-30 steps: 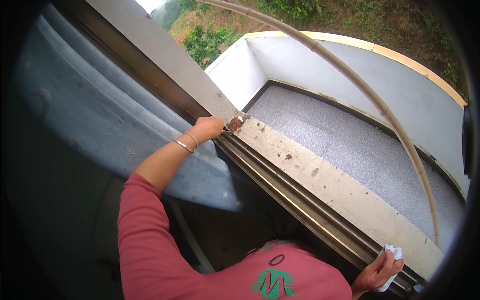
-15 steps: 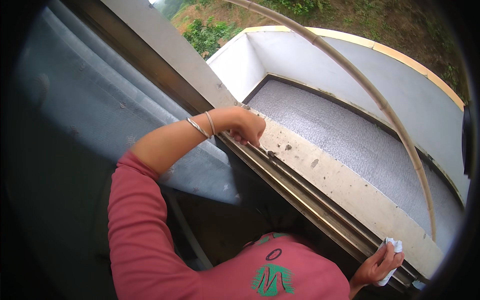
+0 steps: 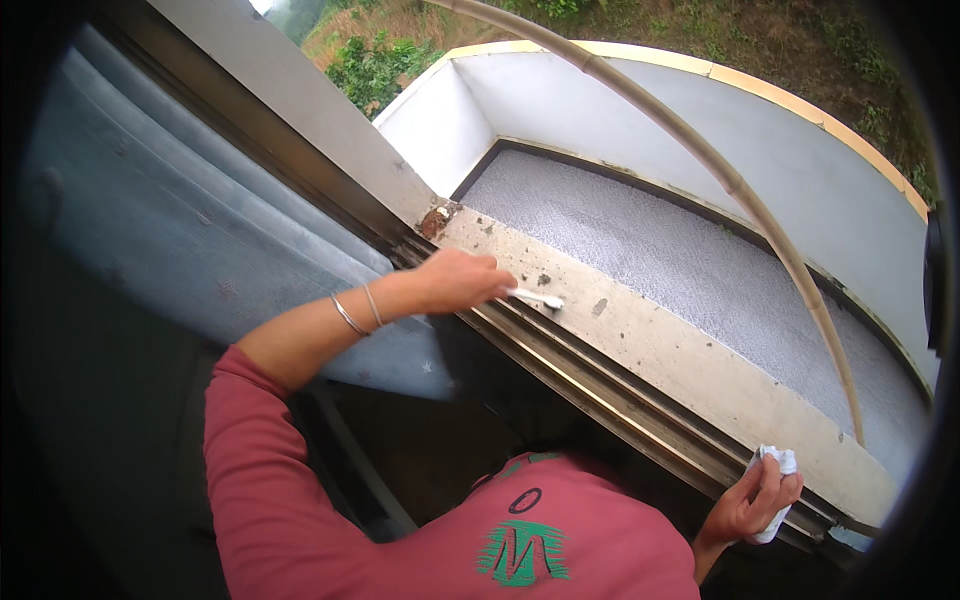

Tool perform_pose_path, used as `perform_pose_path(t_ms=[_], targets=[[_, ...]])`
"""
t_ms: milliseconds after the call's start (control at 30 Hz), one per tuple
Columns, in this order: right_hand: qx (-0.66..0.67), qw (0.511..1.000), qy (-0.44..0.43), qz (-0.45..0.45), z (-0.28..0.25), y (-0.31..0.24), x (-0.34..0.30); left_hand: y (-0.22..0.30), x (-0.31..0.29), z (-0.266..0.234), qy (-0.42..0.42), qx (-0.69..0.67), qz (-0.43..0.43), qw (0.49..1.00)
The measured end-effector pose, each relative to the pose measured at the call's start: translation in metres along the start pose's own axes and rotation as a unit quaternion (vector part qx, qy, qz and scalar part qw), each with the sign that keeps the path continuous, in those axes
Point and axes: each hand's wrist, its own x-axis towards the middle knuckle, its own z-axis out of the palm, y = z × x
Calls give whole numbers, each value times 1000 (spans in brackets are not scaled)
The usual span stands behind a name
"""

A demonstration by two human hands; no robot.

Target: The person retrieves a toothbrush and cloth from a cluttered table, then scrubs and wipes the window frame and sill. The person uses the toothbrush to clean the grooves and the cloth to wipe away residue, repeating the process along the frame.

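1. Head view is showing your left hand (image 3: pixel 455 280) reaching out over the window sill (image 3: pixel 700 370), its grip clamped on the handle of a small white brush (image 3: pixel 537 297).
2. You are holding the brush low, with its head touching the inner edge of the sill, just beside the metal window track (image 3: pixel 590 385) that is running along that edge.
3. You are working in the far-left stretch of the sill, near the corner where a rusty patch (image 3: pixel 436 220) is sitting against the window frame (image 3: pixel 300 110); dark specks of dirt are lying on the sill close to the brush head.
4. You are wearing two thin bangles (image 3: pixel 358 312) on the left wrist, and a red sleeve (image 3: pixel 250 450) is covering the arm from the elbow up.
5. Your right hand (image 3: pixel 750 500) is resting at the near-right end of the track, well apart from the left, its grip closed around a crumpled white cloth (image 3: pixel 778 478).
6. Beyond the sill a grey gravelled ledge (image 3: pixel 700 260) is lying inside a white parapet wall (image 3: pixel 700 120), and a pale curved pipe (image 3: pixel 740 190) is arching over it.
7. At your left a grey-blue curtain (image 3: pixel 180 230) is hanging inside the frame, and green bushes (image 3: pixel 375 65) are showing beyond the wall.
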Motion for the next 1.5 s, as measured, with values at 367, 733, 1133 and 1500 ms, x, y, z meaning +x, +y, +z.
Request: perform_pose_path(t_ms=[367,733,1133,1500], targets=[[23,999,-33,28,2,3,2,-41,-41,39,227,1,-136,964],[-49,996,-74,-15,5,-13,31,1,-74,95,435,-238,-292,818],[26,978,-205,2,12,4,37,17,-6,116,522,-334,-305,723],[-4,998,-57,-15,15,-11,29,12,-9,105,505,-210,-245,801]])
